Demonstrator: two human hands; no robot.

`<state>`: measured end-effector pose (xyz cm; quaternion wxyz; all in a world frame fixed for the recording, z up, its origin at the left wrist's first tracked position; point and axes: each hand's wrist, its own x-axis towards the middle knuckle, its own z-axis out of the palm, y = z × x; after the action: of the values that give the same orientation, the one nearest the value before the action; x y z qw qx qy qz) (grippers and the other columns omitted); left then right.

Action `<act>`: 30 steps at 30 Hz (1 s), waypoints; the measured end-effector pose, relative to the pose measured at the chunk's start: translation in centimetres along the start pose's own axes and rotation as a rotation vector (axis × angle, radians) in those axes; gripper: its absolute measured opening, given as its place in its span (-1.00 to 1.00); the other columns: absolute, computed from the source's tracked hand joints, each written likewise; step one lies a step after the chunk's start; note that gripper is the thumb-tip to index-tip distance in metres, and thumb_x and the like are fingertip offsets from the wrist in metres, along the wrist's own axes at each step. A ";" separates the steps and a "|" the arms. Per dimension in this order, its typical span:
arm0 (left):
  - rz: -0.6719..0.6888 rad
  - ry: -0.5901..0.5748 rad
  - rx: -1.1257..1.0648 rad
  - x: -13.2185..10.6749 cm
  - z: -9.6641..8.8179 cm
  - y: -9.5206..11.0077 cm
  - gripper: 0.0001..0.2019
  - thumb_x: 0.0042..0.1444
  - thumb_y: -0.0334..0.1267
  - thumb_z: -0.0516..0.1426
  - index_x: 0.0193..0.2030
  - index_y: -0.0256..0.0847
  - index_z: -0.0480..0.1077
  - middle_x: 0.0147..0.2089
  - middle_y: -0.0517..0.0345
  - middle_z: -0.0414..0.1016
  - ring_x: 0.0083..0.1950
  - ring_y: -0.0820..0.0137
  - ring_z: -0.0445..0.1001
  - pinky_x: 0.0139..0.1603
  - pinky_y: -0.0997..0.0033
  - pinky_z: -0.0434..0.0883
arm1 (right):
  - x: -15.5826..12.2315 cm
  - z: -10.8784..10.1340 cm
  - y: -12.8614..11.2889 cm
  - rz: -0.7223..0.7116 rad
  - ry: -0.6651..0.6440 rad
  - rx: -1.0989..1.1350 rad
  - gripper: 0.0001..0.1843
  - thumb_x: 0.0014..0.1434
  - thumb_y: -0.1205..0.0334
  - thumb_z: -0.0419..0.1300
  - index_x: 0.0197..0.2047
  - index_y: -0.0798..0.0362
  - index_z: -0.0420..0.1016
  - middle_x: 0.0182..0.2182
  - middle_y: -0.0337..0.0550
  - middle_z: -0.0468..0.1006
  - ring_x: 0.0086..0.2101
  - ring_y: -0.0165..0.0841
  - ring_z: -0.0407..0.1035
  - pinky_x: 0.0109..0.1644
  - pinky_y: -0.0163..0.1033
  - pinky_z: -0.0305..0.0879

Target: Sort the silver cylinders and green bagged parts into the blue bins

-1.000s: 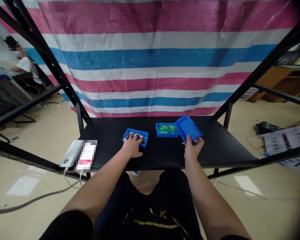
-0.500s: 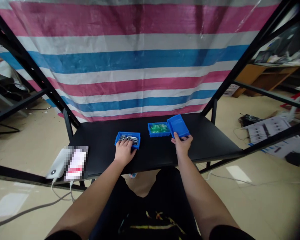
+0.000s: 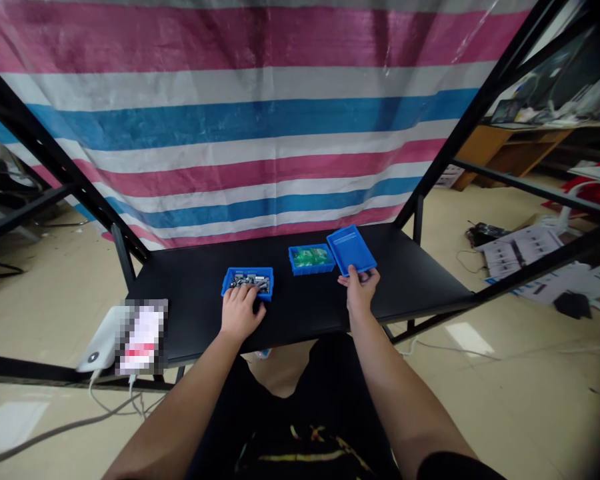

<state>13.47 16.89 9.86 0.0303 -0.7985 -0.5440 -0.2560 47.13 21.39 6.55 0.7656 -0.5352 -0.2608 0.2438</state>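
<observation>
Three blue trays sit on a black shelf board. My left hand rests against the near edge of the left tray, which holds small metal parts; its fingers curl over the rim. My right hand grips the near edge of an empty blue tray and holds it tilted up. Between them stands a tray with green pieces.
A white power bank and a blurred phone lie at the board's left front corner with cables hanging. A striped tarp hangs behind. Black rack posts frame the sides. Papers and boxes lie on the floor at right.
The view has swung to the right and the trays sit lower left in frame. My right hand has kept hold of the empty tray. My left hand has slid slightly back to the tray's near rim.
</observation>
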 end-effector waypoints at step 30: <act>0.100 0.067 -0.029 0.1 -0.2 -0.3 -0.81 0.18 -0.29 0.13 -0.08 -0.16 0.48 -0.07 -0.04 0.55 0.08 0.11 0.44 0.05 0.10 0.29 | -3.1 24.6 -2.1 0.192 -0.899 -0.451 -0.31 -0.12 0.06 0.57 0.01 0.08 0.38 -0.32 -0.16 0.57 -0.47 -0.31 0.52 -0.45 -0.17 0.59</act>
<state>13.15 17.01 9.98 0.0497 -0.8162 -0.4981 -0.2886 28.80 35.73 15.23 0.4173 -0.5510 -0.5602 0.4566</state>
